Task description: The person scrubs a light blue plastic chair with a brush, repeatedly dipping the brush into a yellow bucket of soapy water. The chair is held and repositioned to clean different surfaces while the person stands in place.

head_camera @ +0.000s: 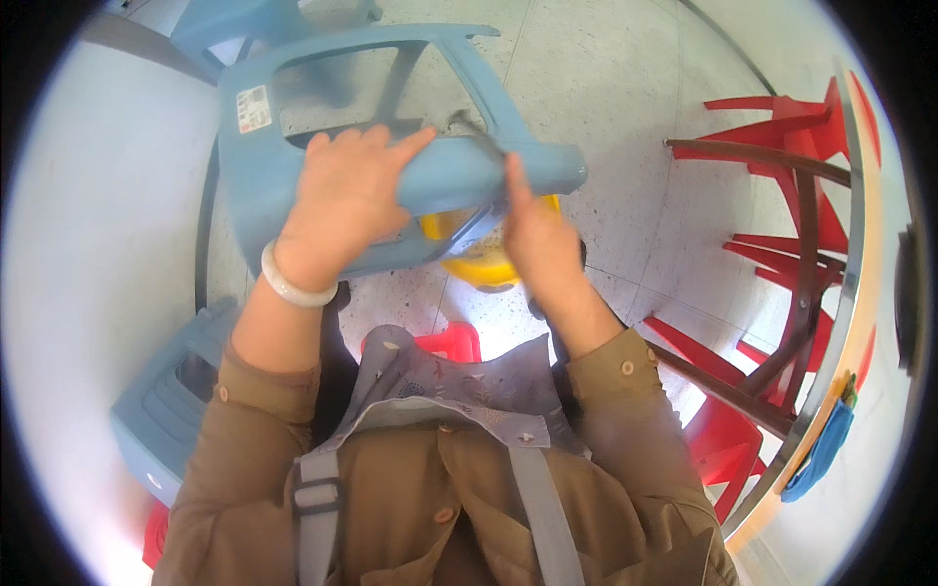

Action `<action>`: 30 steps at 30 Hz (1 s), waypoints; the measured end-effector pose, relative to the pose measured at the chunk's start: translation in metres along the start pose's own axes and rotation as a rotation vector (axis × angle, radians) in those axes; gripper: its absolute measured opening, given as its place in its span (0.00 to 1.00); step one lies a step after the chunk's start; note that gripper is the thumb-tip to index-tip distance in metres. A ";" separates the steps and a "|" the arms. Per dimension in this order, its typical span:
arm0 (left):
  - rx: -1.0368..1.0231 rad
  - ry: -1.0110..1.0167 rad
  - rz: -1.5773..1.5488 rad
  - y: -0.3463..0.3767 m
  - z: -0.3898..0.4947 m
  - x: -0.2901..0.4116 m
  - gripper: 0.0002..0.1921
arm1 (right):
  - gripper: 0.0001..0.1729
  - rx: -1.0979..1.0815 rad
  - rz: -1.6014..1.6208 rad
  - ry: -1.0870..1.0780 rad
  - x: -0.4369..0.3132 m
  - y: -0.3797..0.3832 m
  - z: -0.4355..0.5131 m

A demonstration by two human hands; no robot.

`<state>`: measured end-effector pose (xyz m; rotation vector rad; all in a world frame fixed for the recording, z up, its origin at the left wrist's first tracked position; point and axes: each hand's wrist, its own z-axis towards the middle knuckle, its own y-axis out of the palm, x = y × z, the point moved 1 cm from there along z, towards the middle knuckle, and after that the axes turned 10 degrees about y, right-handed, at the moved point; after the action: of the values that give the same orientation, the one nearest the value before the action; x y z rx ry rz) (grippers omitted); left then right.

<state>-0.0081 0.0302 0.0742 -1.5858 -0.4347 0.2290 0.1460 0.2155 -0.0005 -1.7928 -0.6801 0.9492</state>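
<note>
A light blue plastic stool (462,172), tipped on its side, lies across the space before me, with its legs and openings in view. My left hand (352,183), a white bangle at its wrist, presses on and grips a broad leg of it. Blurred by motion, my right hand (538,234) is at the same leg farther right, its index finger stretched along a thin dark tool (480,139). That tool crosses the leg, and its exact kind is unclear. Beneath the stool sits a yellow basin (484,272), partly hidden.
Another blue stool (172,399) stands at my left, and one more (242,26) at the far left. Red plastic stools (733,439) are under a table (854,308) at right, where a blue cloth (821,454) lies. Close to my apron is a red plastic item (462,340).
</note>
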 end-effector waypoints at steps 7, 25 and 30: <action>-0.017 -0.025 -0.005 -0.002 0.002 -0.001 0.46 | 0.49 -0.140 0.125 0.235 0.000 0.015 -0.004; -0.041 -0.039 -0.034 0.000 0.002 -0.017 0.46 | 0.13 -0.376 0.250 0.407 0.048 0.112 0.014; -0.034 -0.053 -0.015 -0.002 0.002 -0.018 0.45 | 0.18 -0.260 0.140 -0.005 0.009 0.096 -0.002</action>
<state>-0.0259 0.0246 0.0735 -1.6120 -0.4940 0.2541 0.1562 0.1852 -0.0914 -2.0901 -0.7148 0.9938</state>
